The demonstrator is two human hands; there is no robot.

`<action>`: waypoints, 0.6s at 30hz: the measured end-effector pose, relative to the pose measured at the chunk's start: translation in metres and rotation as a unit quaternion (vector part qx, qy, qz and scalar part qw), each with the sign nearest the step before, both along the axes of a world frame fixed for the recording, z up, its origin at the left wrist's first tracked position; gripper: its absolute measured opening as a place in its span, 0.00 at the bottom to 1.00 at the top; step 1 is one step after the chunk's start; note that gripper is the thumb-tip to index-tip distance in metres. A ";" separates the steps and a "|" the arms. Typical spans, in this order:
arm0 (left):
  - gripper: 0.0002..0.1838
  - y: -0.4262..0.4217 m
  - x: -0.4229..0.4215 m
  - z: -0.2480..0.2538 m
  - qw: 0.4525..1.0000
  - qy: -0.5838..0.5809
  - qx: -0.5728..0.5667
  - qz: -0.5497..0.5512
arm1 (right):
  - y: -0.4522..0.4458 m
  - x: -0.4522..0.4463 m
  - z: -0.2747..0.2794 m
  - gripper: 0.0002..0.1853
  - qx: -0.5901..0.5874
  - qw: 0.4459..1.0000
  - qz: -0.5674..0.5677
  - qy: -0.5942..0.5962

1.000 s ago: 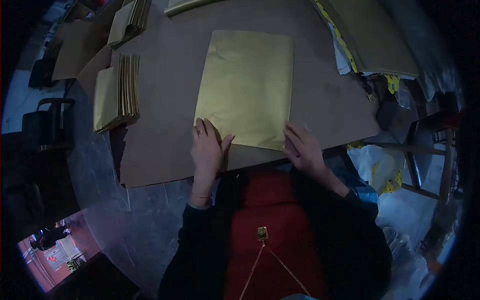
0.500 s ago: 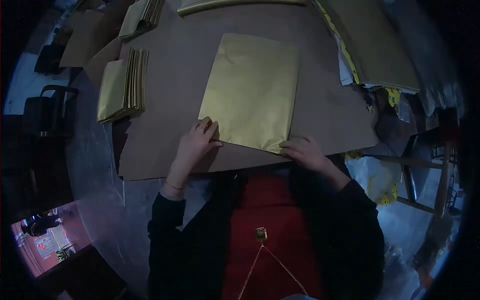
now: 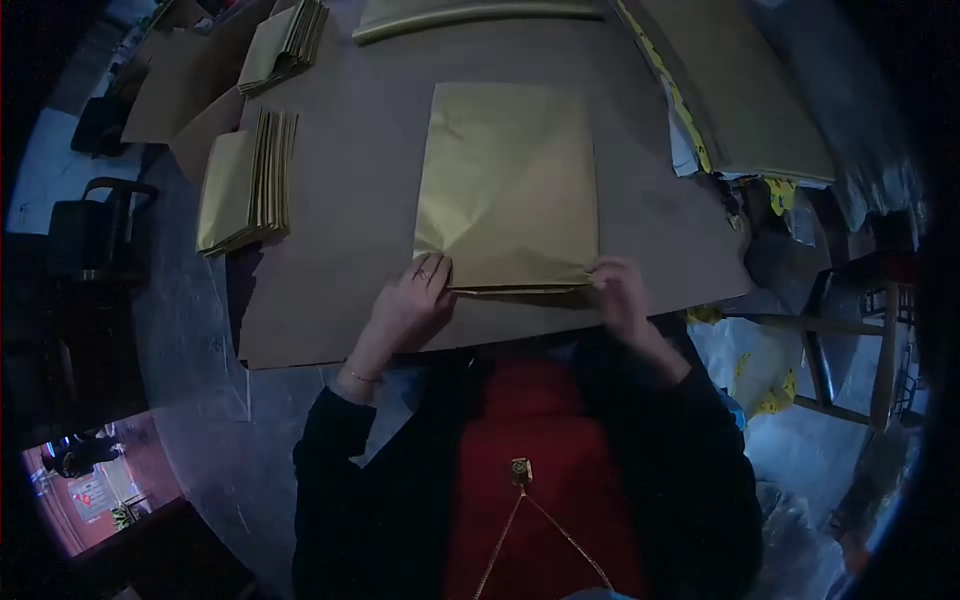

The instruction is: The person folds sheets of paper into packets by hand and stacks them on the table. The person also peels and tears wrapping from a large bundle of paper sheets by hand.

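Observation:
A flat sheet of gold paper (image 3: 510, 180), apparently layered at its near edge, lies on the brown cardboard tabletop (image 3: 350, 210) in front of me. My left hand (image 3: 410, 300) pinches its near left corner, fingers pressed together over the edge. At the near right corner, my right hand (image 3: 622, 295) has its thumb and fingers closed on the paper, slightly blurred. The near edge is a little raised between both hands, and a crease runs up from the left corner.
Folded gold paper stacks (image 3: 245, 185) stand at the left, with another bundle (image 3: 282, 45) behind. A gold roll (image 3: 480, 14) lies at the far edge. Large brown sheets with yellow-and-white wrapping (image 3: 740, 90) are at the right. A wooden chair (image 3: 835, 325) stands beyond the right edge.
The gold paper has straightened, and its near edge has risen slightly. Both hands have shifted with it; my left hand's fingers have closed on the corner and my right hand has curled at the other.

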State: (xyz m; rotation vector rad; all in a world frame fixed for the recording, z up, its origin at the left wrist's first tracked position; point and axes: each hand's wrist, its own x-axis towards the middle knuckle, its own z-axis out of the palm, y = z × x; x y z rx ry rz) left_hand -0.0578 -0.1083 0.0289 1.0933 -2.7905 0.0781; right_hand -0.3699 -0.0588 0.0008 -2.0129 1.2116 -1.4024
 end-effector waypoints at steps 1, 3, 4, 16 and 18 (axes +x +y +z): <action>0.23 0.000 0.003 -0.017 0.999 0.014 -0.016 0.023 | 0.000 -0.002 0.000 0.04 -0.003 1.000 0.001 -0.007; 0.21 0.001 0.007 -0.026 0.999 0.007 -0.034 0.013 | 0.000 -0.008 -0.003 0.03 -0.015 1.000 -0.009 0.005; 0.19 0.001 0.008 -0.028 0.999 -0.001 -0.050 0.002 | 0.001 -0.012 -0.005 0.03 -0.025 0.999 -0.019 0.017; 0.10 0.007 0.010 -0.037 0.986 0.157 -0.060 0.012 | 0.030 -0.002 -0.014 0.31 0.154 0.979 -0.079 0.111; 0.10 0.006 0.010 -0.037 0.985 0.160 -0.058 0.009 | 0.033 0.010 -0.012 0.31 0.151 0.978 -0.105 0.099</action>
